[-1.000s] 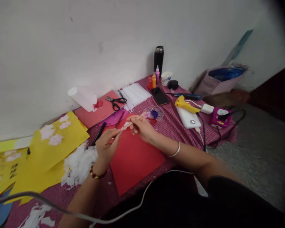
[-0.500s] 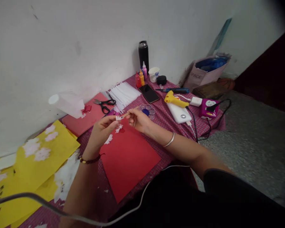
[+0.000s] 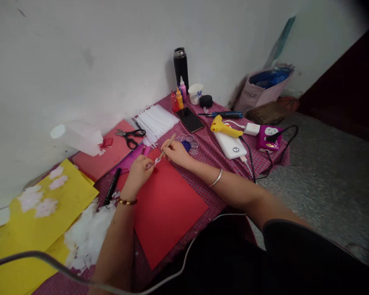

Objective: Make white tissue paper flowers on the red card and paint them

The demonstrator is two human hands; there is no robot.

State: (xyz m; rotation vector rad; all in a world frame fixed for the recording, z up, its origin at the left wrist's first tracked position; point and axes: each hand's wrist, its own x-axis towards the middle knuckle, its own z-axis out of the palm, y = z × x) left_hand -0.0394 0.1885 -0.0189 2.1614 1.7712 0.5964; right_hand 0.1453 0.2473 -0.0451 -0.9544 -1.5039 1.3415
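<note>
Pinching a white scrap (image 3: 156, 161) w/ left hand (image 3: 139, 173), right hand (image 3: 176, 152) gripping brush (image 3: 167, 147) on it, over red sheet's (image 3: 169, 209) far corner. Sheet mostly bare; palette (image 3: 188, 144) just beyond.

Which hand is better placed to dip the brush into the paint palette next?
Likely the right hand: it already grips the thin brush, and the palette lies just beyond its knuckles. The left hand pinches a small white scrap over the red sheet, farther from the paint.
</note>
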